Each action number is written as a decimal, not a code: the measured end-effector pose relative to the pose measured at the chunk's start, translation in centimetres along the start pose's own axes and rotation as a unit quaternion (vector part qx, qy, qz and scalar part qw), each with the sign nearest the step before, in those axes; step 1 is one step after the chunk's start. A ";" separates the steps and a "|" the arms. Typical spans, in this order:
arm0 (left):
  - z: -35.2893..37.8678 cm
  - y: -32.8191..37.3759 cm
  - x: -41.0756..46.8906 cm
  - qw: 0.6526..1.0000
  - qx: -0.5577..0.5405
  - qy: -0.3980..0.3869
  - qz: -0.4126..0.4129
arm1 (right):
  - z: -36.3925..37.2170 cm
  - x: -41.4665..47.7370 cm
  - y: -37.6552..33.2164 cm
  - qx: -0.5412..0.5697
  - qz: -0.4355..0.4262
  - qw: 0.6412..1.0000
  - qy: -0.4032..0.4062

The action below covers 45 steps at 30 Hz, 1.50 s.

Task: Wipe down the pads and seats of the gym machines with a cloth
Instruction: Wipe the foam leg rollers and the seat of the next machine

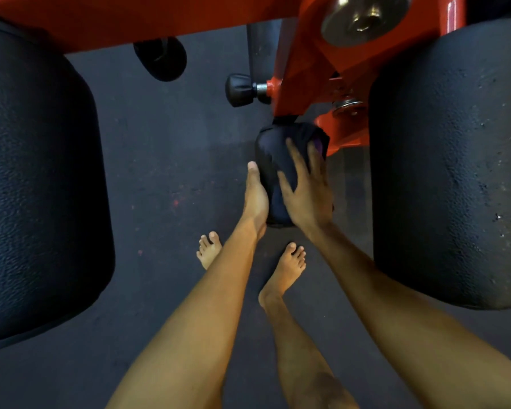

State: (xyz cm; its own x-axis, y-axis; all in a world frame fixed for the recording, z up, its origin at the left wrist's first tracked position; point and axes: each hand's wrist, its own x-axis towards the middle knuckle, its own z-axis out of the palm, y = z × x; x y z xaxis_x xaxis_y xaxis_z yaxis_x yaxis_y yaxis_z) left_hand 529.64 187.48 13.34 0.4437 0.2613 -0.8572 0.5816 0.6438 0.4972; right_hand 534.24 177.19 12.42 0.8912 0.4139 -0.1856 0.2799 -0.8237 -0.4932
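Head view: the small roller pad (273,160), hung at centre beneath the red frame (307,69), is cupped at its 9 o'clock side by the left hand (255,199), apparently for steadying, while the purple cloth (318,144) is pressed on at 2 o'clock under the spread right hand (309,190).

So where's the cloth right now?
The cloth shows mid-frame as a purple bit under the right hand, on the small pad below the orange frame.

Pretty dim overall, light's coming from above and glinting off the metal washer (363,17); edges are bending fisheye-style, and the big pads (36,187) are looking soft.
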 end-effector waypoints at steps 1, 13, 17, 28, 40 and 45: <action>-0.1 -0.1 0.7 1.000 -0.006 -0.008 -0.009 | 0.1 -1.7 0.6 -0.017 -0.019 1.000 -0.005; 1.6 -0.9 -0.4 0.999 -0.012 0.042 0.011 | 0.0 0.6 -1.2 -0.004 0.046 0.999 0.002; 0.6 -1.5 -0.3 0.999 -0.008 0.032 0.021 | 0.5 2.1 -2.4 -0.029 0.060 0.998 0.013; 0.7 -1.4 1.3 0.998 -0.050 -0.006 -0.049 | 0.7 -6.8 0.1 -0.013 0.049 0.998 -0.021; -0.1 0.5 1.6 0.999 -0.004 -0.011 -0.035 | 1.1 -7.4 0.2 -0.052 0.009 0.998 -0.032; 0.1 -3.6 6.6 0.996 -0.040 0.020 -0.074 | 0.9 -8.8 0.8 -0.003 0.070 0.996 -0.048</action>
State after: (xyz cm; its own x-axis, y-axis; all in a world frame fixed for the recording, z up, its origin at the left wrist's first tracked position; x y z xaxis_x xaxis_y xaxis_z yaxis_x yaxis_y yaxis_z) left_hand 530.60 186.80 5.88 0.3279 0.1871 -0.9260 0.5820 0.7321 0.3540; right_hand 526.31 173.26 12.91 0.8838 0.3299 -0.3319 0.1583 -0.8781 -0.4515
